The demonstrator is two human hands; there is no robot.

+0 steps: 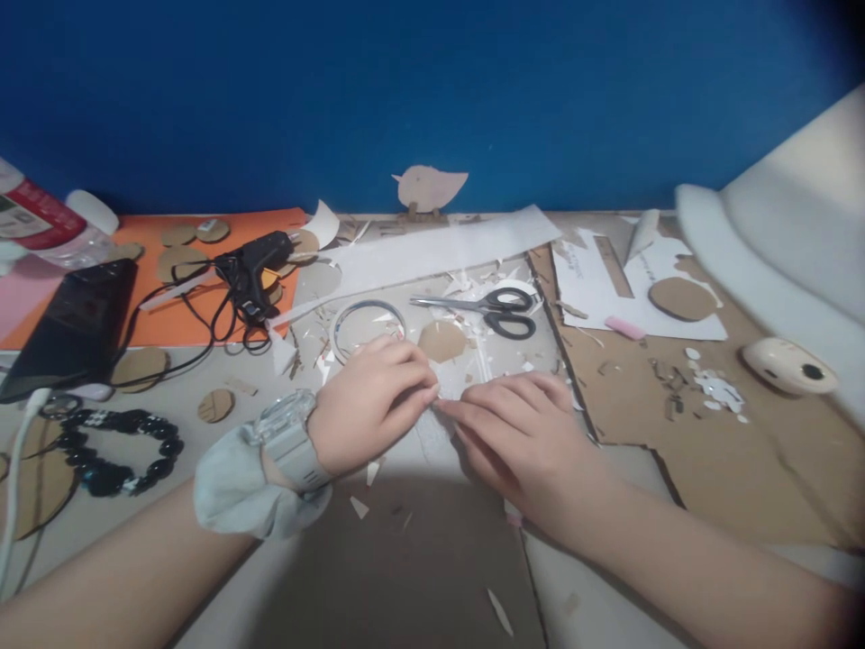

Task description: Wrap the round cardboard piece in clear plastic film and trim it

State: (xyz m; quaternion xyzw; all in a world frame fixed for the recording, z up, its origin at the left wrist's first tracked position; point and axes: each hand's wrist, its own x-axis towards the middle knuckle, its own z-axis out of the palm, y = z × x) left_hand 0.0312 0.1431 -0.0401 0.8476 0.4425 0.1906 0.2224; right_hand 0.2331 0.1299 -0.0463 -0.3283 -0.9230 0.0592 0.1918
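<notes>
A: Both hands meet mid-desk, and it's fine work: left hand (378, 397) and right hand (520, 433) tip to tip, low over a white piece (432, 443).

B: What's the grip?

A: Fingers curled, thumbs and forefingers drawn close as if pinching. Whether anything is caught between them, I cannot tell; the knuckles hide it.

B: And the white piece?

A: Right under the fingertips, partly covered, with the disc (442, 341) just beyond it.

B: So what's done already?

A: Plenty of cutting, by the look of it! At the back, the bird (432, 189) is shaped and upright before the blue wall (432, 90). The round pieces (182, 263) on the orange sheet (182, 311) look cut out too, and scraps (360, 507) lie about.

B: Tools?

A: All out of hand. Scissors (510, 311) lie beyond the right hand; the glue gun (253, 270) rests on the left, over the orange sheet's edge.

B: Left to do?

A: The white piece looks unfinished to me, mid-handling, and I see nothing white fixed on the bird. The long strip (432, 257) lies behind the scissors; whether it's spare or waiting, no telling.
</notes>
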